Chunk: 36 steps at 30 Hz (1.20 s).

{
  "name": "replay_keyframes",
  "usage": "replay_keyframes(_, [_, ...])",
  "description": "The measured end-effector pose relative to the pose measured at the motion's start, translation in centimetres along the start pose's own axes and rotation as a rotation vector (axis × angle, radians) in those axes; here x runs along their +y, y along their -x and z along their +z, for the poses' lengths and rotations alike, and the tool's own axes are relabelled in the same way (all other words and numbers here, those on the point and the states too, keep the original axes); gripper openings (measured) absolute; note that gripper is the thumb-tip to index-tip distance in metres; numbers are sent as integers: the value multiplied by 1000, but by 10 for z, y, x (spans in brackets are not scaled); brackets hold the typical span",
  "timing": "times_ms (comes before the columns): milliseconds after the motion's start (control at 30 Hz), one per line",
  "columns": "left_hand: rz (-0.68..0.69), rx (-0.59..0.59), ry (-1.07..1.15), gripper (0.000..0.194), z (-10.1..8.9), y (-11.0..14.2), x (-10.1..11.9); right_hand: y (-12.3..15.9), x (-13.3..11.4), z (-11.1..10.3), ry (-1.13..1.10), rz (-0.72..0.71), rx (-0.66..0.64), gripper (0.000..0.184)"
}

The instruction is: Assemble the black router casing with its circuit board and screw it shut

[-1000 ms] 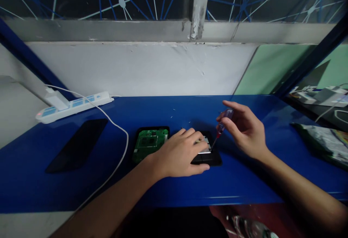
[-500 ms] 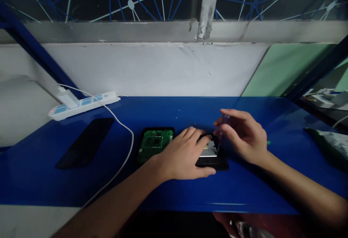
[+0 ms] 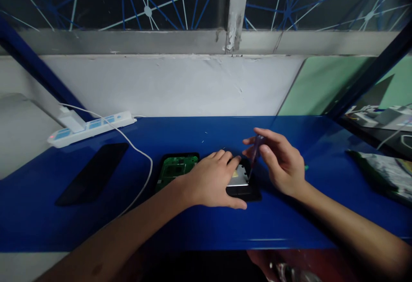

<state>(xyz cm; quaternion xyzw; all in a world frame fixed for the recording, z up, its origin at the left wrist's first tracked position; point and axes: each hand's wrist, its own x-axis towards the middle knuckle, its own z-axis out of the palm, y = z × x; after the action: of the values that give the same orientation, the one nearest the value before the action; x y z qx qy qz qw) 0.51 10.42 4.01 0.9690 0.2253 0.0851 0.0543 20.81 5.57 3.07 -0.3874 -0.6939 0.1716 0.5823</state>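
the silver metal plate (image 3: pixel 238 180) lies in a black plastic casing (image 3: pixel 243 193) on the glossy blue bench (image 3: pixel 206 230). the left hand (image 3: pixel 209 184) is palm down over the left part of the plate, its fingers (image 3: pixel 221 156) loosely spread and nearly flat, the thumb held apart toward the near side; they press or rest there without gripping anything. to the left of the plate, beyond that hand, a green circuit board (image 3: pixel 175 168) shows in a black surround; the hand hides whether this joins the casing.

the right hand (image 3: pixel 286 170) is to the right of the plate, its thumb and fingers (image 3: pixel 273 136) closed lightly around the translucent purple handle of a screwdriver (image 3: pixel 256 147), which is blurred. its shaft slants down to the plate's right edge.

just past the right hand, right of the plate, is a small green object (image 3: pixel 307 168). well left of the plate lie a flat black slab (image 3: pixel 93 174) and a thin white cable (image 3: pixel 149 162), with a white power strip (image 3: pixel 96 126) farther back. far right of the plate is a shiny silver and green packet (image 3: pixel 384 172).
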Motion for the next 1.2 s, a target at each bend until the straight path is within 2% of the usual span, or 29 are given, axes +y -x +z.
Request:
replay_keyframes(100, [31,-61,-48,97,-6,-8,-1,0,2,0,9,2,11,41])
replay_keyframes(333, [26,59,61,96,10,0,-7,-3,8,-2,33,0,73,41])
replay_keyframes(467, [35,34,70,99,10,4,-7,-3,4,-4,44,-35,70,33])
replay_keyframes(533, [35,22,70,100,7,4,-8,-1,-1,-4,11,0,61,29])
replay_keyframes(633, [27,20,64,102,5,5,-9,2,-6,-3,16,50,66,32])
replay_keyframes(833, [16,-3,43,101,7,7,-9,0,-1,-4,74,-67,85,40])
replay_keyframes(1033, [37,-5,45,100,7,6,-11,-4,2,-8,68,-114,34,32])
replay_keyframes(1200, [50,19,60,96,7,6,-12,0,4,-9,87,-82,-6,36])
